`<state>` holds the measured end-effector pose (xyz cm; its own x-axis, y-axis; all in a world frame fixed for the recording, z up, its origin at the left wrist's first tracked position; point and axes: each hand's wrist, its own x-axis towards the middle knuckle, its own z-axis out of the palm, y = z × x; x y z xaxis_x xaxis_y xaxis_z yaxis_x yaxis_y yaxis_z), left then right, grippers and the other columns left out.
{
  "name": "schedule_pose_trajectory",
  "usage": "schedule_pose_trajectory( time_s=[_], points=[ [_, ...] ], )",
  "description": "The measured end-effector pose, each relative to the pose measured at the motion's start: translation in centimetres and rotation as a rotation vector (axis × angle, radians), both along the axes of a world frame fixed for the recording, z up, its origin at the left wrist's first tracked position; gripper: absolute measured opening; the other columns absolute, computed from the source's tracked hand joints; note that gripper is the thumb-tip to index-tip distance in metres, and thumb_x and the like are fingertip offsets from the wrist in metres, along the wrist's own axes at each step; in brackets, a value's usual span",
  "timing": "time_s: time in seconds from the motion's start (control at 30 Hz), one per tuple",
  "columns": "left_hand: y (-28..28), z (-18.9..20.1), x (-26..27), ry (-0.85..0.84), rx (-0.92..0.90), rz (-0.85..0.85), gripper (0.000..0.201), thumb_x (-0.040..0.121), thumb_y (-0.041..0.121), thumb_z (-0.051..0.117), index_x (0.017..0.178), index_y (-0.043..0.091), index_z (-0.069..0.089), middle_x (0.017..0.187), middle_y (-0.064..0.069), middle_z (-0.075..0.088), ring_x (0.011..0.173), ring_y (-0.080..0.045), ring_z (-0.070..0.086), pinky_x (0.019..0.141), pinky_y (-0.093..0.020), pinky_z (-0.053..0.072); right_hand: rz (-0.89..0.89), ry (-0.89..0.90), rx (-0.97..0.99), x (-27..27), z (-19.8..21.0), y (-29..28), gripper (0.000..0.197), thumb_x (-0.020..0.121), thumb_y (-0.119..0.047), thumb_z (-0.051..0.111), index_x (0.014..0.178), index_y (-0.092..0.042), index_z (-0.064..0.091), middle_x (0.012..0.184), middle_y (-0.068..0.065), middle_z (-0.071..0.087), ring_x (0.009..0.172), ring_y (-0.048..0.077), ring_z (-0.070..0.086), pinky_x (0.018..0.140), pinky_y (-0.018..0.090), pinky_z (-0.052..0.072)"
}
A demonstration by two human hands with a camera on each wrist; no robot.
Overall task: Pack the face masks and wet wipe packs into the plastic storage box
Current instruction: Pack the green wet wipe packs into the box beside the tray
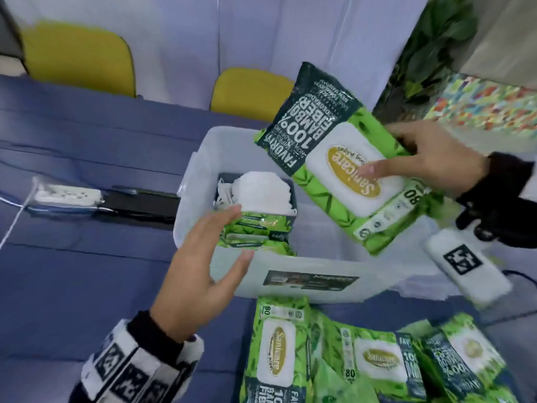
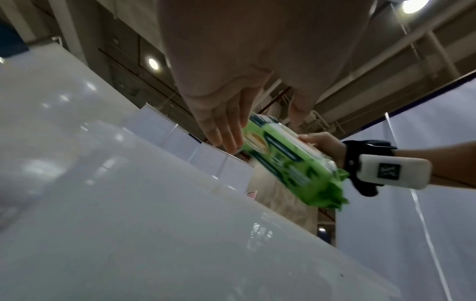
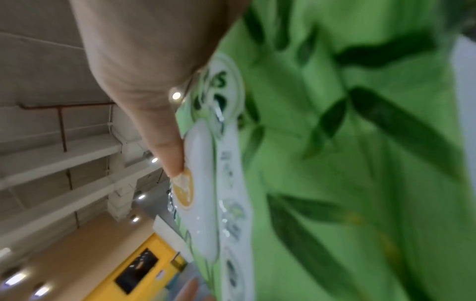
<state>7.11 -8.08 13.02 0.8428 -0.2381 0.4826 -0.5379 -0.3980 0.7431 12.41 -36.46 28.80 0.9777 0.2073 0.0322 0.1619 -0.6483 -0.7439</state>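
My right hand (image 1: 406, 167) grips a large green wet wipe pack (image 1: 334, 158) by its right edge and holds it tilted above the clear plastic storage box (image 1: 197, 167). In the right wrist view the thumb (image 3: 167, 146) presses on the pack's white lid. Inside the box sit white face masks (image 1: 261, 191) in a dark tray, with small green wipe packs (image 1: 255, 231) in front of them. My left hand (image 1: 215, 251) hovers open over the box's near left corner, its fingers straight and just above the small packs. The left wrist view shows the held pack (image 2: 291, 160) from below.
Several more large green wipe packs (image 1: 374, 356) lie on the blue table in front of the box. A power strip (image 1: 68, 196) and a dark flat device (image 1: 142, 202) lie to the left. Two yellow chairs (image 1: 78, 56) stand behind the table.
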Motion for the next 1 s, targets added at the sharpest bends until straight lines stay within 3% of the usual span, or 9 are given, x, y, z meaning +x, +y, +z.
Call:
schedule_pose_trajectory(
  time_s=[0.17, 0.3, 0.37, 0.5, 0.57, 0.67, 0.83, 0.93, 1.0],
  points=[
    [-3.1, 0.0, 0.2, 0.265, -0.244, -0.261, 0.088, 0.083, 0.065, 0.053, 0.151, 0.034, 0.007, 0.145, 0.026, 0.038, 0.132, 0.0, 0.041, 0.105, -0.02, 0.034, 0.192, 0.297, 0.463, 1.8, -3.8, 4.9, 0.056, 0.039, -0.043, 0.091, 0.086, -0.017, 0.077, 0.091, 0.007, 0.074, 0.075, 0.018, 0.07, 0.063, 0.024, 0.055],
    [-3.4, 0.1, 0.9, 0.458, -0.767, -0.171, 0.085, 0.061, 0.063, 0.076, 0.13, 0.029, 0.04, 0.121, 0.021, 0.063, 0.111, -0.002, 0.061, 0.086, -0.018, 0.05, 0.278, 0.462, 0.566, 1.3, -7.4, 7.7, 0.048, 0.05, -0.037, 0.087, 0.09, -0.015, 0.074, 0.094, 0.007, 0.073, 0.079, 0.018, 0.07, 0.065, 0.025, 0.054],
    [-2.9, -0.1, 1.7, 0.492, -0.887, -0.089, 0.083, 0.051, 0.047, 0.086, 0.121, 0.021, 0.048, 0.107, 0.013, 0.071, 0.095, -0.006, 0.069, 0.072, -0.017, 0.054, 0.259, 0.466, 0.503, 1.4, -8.0, 8.5, 0.051, 0.053, -0.037, 0.084, 0.097, -0.015, 0.069, 0.097, 0.005, 0.073, 0.084, 0.017, 0.07, 0.068, 0.024, 0.054],
    [-2.3, 0.0, 2.7, 0.549, -0.908, -0.066, 0.062, 0.06, 0.029, 0.074, 0.118, 0.016, 0.053, 0.105, 0.005, 0.073, 0.092, -0.013, 0.07, 0.069, -0.021, 0.055, 0.14, 0.101, 0.202, 3.2, -6.5, 8.2, 0.08, 0.059, -0.047, 0.081, 0.124, -0.032, 0.039, 0.124, -0.004, 0.056, 0.105, 0.014, 0.06, 0.079, 0.023, 0.054],
    [-2.0, 0.0, 2.9, 0.543, -0.869, -0.052, 0.061, 0.063, 0.025, 0.077, 0.119, 0.017, 0.053, 0.108, 0.003, 0.072, 0.096, -0.016, 0.069, 0.072, -0.023, 0.055, 0.228, -0.282, -0.036, 3.5, -4.0, 8.0, 0.085, 0.063, -0.054, 0.077, 0.131, -0.039, 0.029, 0.136, -0.009, 0.041, 0.12, 0.008, 0.049, 0.091, 0.03, 0.05],
    [-1.6, 0.3, 2.7, 0.514, -0.747, -0.083, 0.062, 0.064, 0.034, 0.075, 0.12, 0.018, 0.052, 0.112, 0.003, 0.07, 0.103, -0.017, 0.067, 0.082, -0.029, 0.055, 0.553, -0.719, -0.442, 3.0, -0.6, 7.9, 0.081, 0.074, -0.045, 0.073, 0.137, -0.014, 0.033, 0.142, 0.006, 0.034, 0.134, 0.024, 0.035, 0.106, 0.049, 0.035],
    [-0.9, 2.6, 0.6, 0.376, -0.307, -0.075, 0.069, 0.061, 0.05, 0.074, 0.122, 0.029, 0.048, 0.103, 0.02, 0.069, 0.094, 0.004, 0.065, 0.079, -0.014, 0.05, 0.852, -0.788, -0.867, -1.5, 0.8, 9.2, 0.077, 0.068, -0.052, 0.068, 0.135, -0.02, 0.046, 0.141, 0.012, 0.045, 0.139, 0.034, 0.029, 0.11, 0.059, 0.023],
    [-1.2, 3.4, -1.1, 0.092, 0.125, -0.026, 0.072, 0.061, 0.061, 0.071, 0.122, 0.031, 0.049, 0.073, 0.026, 0.056, 0.071, 0.01, 0.054, 0.065, -0.008, 0.042, 0.914, -0.796, -1.042, -3.8, -0.6, 9.9, 0.056, 0.065, -0.04, 0.059, 0.117, -0.019, 0.057, 0.113, 0.009, 0.064, 0.115, 0.034, 0.057, 0.103, 0.055, 0.03],
    [-1.8, 3.7, -2.2, -0.016, 0.279, -0.011, 0.064, 0.061, 0.064, 0.066, 0.114, 0.031, 0.051, 0.066, 0.026, 0.041, 0.071, -0.002, 0.052, 0.054, -0.011, 0.038, 0.879, -0.71, -1.091, -5.0, -1.4, 10.0, 0.055, 0.057, -0.032, 0.069, 0.107, -0.018, 0.052, 0.087, 0.007, 0.066, 0.077, 0.032, 0.065, 0.081, 0.052, 0.048]
  ],
)
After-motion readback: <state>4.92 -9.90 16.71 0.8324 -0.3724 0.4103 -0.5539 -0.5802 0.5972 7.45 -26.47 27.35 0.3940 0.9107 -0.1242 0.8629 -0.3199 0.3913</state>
